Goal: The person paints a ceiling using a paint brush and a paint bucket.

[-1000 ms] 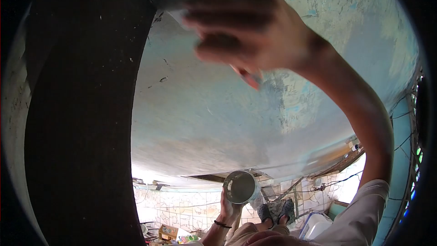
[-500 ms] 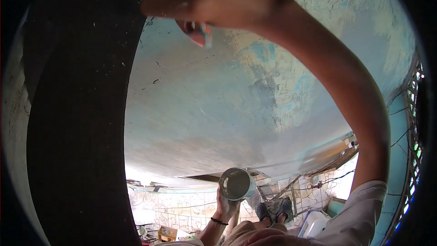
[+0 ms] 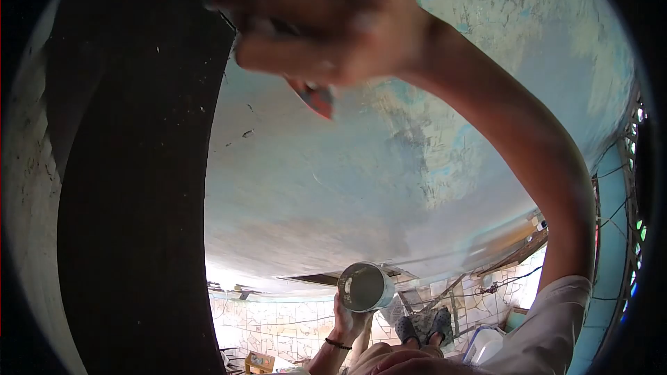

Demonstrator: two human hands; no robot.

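Note:
My right hand (image 3: 333,24) is raised at the top of the view, its fingers closed around a putty knife (image 3: 316,99). The red and dark end of the handle sticks out below the palm. A greyish blade shows blurred beyond the fingers, by the edge of a dark upright panel (image 3: 139,167). Low in the view, my left hand (image 3: 349,321) holds a pale round can (image 3: 375,293) from its side. The can's open mouth faces me, with grey material inside. Behind both hands spreads a patchy blue and grey wall (image 3: 306,167).
I stand in dark clogs (image 3: 424,326) on a narrow support above a floor of irregular pale tiles (image 3: 278,326). A white container (image 3: 486,344) is at lower right, and a small wooden stool (image 3: 259,362) at lower left. Wires and lattice (image 3: 629,187) run along the right edge.
My right hand with the putty knife has come lower and slightly right in the view. The whole scene has shifted a little right. The left hand still holds the can.

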